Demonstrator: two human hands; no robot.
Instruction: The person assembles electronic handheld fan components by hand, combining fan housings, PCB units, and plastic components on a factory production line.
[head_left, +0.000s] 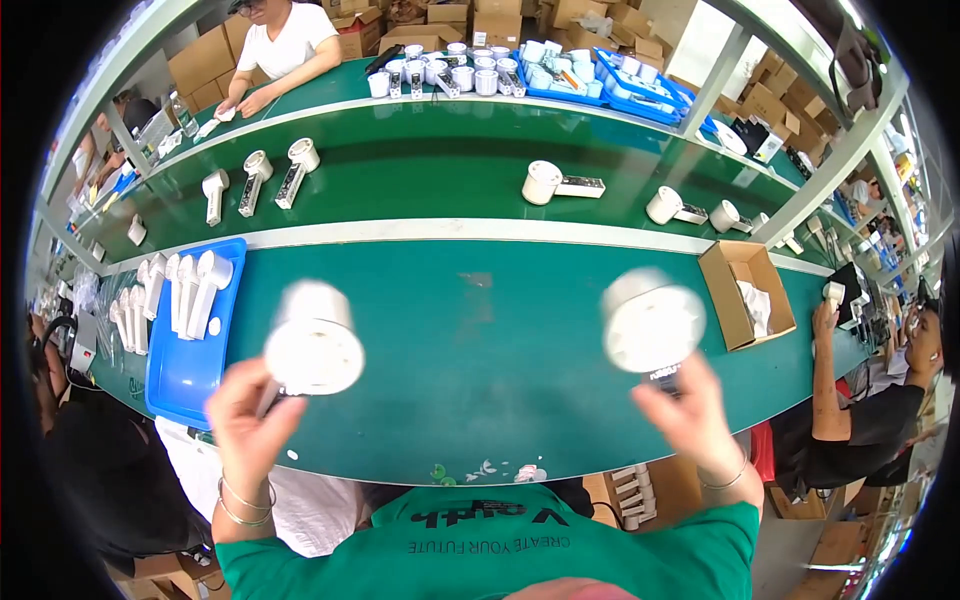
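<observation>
My left hand (250,415) is wrapped round the handle of a white handheld device with a round drum-shaped head (315,345), raised above the green table. In my right hand (695,410) is a second white device of the same kind (652,322), gripped by its short handle with a dark panel. Both heads stand toward the far side, slightly blurred, and are well apart. Left of my left hand, a blue tray (185,385) holds several similar white devices (207,290) in its far half.
At the right edge stands an open cardboard box (725,300) with white pieces inside. Beyond the white rail (450,231), several more devices (542,183) lie on a green strip. Blue trays (640,95) sit farther back. Co-workers are at both sides and across, one in white (288,45).
</observation>
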